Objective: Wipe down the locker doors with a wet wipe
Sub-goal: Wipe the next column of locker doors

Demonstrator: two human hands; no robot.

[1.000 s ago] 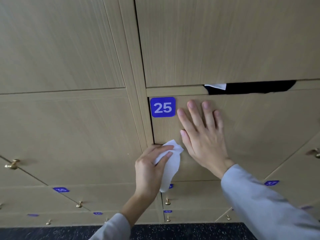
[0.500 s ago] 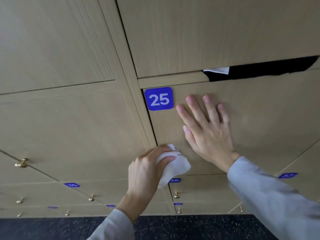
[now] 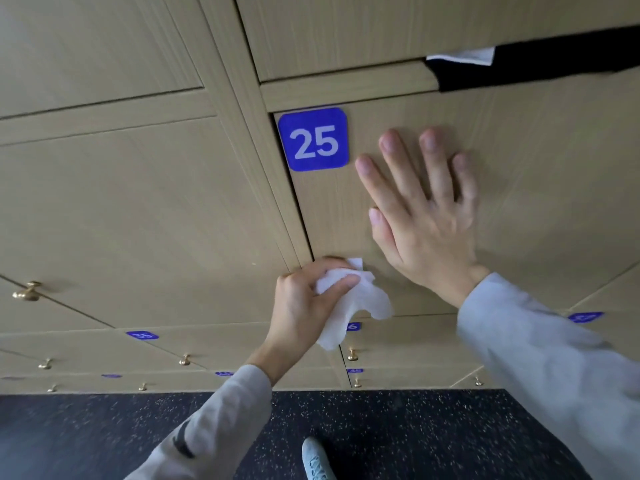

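Locker door 25 [image 3: 519, 188]: right hand [image 3: 424, 216] flat, fingers straight, apparently bracing it; left hand [image 3: 304, 306] grips wet wipe [image 3: 353, 303] at lower-left edge.

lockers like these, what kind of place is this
Probably a changing or locker room, perhaps at a gym: wooden locker doors with blue number plates, small brass knobs, and a dark speckled floor.

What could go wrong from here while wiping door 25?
Most of the wet wipe hangs loose below the left hand, so little of it may meet the door. It sits at the door's lower left edge by the gap, where a loose flap might snag. The right hand lies flat on locker door 25, which may leave fingerprints on a cleaned surface.
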